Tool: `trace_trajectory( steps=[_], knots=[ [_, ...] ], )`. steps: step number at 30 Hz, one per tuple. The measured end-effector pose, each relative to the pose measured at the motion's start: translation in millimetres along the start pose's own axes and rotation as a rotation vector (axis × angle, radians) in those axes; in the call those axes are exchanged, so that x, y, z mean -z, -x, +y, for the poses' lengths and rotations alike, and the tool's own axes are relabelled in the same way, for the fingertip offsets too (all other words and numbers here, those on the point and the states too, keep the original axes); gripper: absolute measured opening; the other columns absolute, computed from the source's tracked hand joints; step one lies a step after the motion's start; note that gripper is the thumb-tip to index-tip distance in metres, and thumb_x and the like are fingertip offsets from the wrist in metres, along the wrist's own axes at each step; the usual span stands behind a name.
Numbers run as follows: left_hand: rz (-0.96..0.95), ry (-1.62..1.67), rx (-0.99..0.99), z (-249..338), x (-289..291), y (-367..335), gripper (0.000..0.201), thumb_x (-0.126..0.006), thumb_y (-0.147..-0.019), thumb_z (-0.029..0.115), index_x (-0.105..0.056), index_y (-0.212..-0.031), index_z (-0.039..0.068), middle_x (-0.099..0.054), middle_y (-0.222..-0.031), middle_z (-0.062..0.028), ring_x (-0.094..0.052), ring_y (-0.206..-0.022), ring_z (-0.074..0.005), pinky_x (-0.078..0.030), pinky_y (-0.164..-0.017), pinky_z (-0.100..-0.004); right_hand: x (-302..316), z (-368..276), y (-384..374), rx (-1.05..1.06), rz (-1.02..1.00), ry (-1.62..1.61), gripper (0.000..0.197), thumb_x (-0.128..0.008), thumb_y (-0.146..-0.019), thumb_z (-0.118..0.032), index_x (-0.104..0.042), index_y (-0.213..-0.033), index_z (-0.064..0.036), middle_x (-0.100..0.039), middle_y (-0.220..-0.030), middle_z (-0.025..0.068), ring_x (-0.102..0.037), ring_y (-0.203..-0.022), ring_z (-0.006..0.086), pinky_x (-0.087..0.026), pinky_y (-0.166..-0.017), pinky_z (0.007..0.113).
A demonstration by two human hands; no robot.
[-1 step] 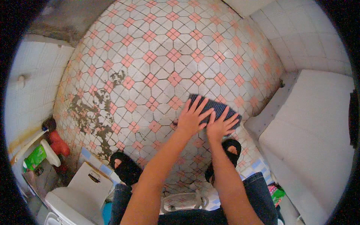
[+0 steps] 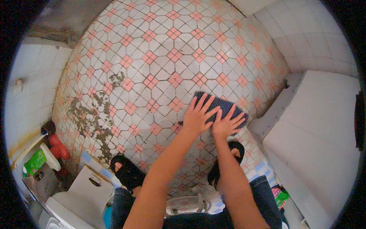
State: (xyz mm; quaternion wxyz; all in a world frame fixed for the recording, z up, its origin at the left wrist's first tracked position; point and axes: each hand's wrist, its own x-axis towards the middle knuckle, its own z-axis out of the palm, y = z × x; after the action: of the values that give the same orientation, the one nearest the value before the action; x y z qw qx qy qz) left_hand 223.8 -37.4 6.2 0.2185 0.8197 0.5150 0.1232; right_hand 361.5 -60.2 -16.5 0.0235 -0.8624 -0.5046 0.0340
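A dark blue ribbed cloth [image 2: 224, 104] lies flat on the tiled floor [image 2: 160, 68], right of the middle. My left hand [image 2: 199, 115] rests palm down on the cloth's left part, fingers spread and pointing away from me. Beside it my right hand [image 2: 225, 125] presses flat on the right part, its fingers spread too. The two thumbs nearly meet. Most of the cloth's near edge is hidden beneath my palms.
Dark wet-looking dirt [image 2: 93, 118] streaks the tiles at left. My black sandals [image 2: 127, 171] stand either side of my arms. A white bin-like box [image 2: 89, 183], red item [image 2: 58, 147] and green package [image 2: 35, 162] crowd the left; a large pale panel [image 2: 309, 133] borders the right.
Both hands and the cloth have shifted slightly to the right and a little away from me. The hands stay spread on the cloth.
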Motion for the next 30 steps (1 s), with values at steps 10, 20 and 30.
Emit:
trace_trajectory(
  steps=[10,20,30],
  knots=[
    [0.028,-0.039,0.007,19,-15,-43,0.070,-0.069,-0.076,0.047,-0.045,-0.139,0.032,-0.026,-0.156,-0.0057,-0.022,-0.143,-0.0310,-0.021,-0.112,-0.0537,0,18,-50,0.021,0.015,0.045,0.068,-0.045,-0.091,-0.059,-0.031,-0.148,-0.0248,-0.010,-0.156,0.0237,-0.012,-0.141,0.0490,-0.016,-0.100,0.076],
    [-0.147,-0.119,-0.019,5,-4,105,0.075,-0.068,-0.075,0.054,-0.041,-0.142,0.034,-0.022,-0.157,-0.0081,-0.018,-0.144,-0.0342,-0.023,-0.110,-0.0586,6,19,104,0.127,-0.183,-0.045,0.078,-0.054,-0.089,-0.054,-0.025,-0.150,-0.0147,-0.006,-0.154,0.0307,-0.004,-0.140,0.0539,-0.011,-0.103,0.075],
    [0.009,-0.028,0.043,-15,11,5,0.069,-0.065,-0.078,0.050,-0.044,-0.141,0.032,-0.023,-0.156,-0.0091,-0.021,-0.143,-0.0351,-0.020,-0.112,-0.0564,2,-15,-9,0.261,0.054,0.061,0.067,-0.047,-0.092,-0.053,-0.032,-0.148,-0.0199,-0.013,-0.155,0.0260,-0.013,-0.140,0.0515,-0.011,-0.100,0.076]
  ],
)
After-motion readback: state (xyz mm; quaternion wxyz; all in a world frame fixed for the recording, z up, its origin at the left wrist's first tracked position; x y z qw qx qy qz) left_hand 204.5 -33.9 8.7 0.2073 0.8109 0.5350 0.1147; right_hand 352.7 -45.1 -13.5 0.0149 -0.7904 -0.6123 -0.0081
